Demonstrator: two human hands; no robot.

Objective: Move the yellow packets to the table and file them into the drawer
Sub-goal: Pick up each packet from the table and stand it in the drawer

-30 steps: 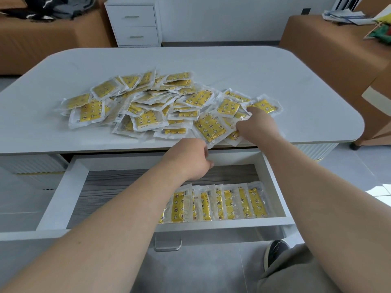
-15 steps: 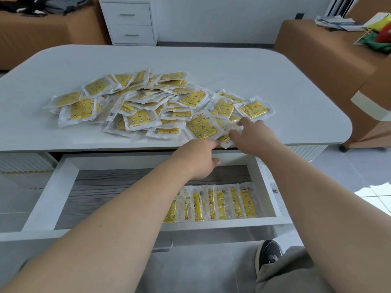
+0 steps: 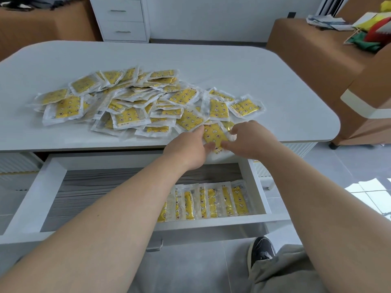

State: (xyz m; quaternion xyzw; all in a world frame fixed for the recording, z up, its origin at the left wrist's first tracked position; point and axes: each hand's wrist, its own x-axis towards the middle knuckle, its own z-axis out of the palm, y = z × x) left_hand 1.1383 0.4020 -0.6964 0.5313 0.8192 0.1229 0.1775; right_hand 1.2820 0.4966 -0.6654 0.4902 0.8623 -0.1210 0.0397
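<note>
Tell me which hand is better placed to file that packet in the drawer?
Probably the right hand. Both pinch the packet, but the filed row sits at the right end of the drawer, below that hand; the left forearm crosses the row's open end.

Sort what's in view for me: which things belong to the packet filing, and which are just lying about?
Job: packet pile, held packet between left hand and right hand, filed row, drawer, table.
Lying about: white cabinet, papers, brown bench.
</note>
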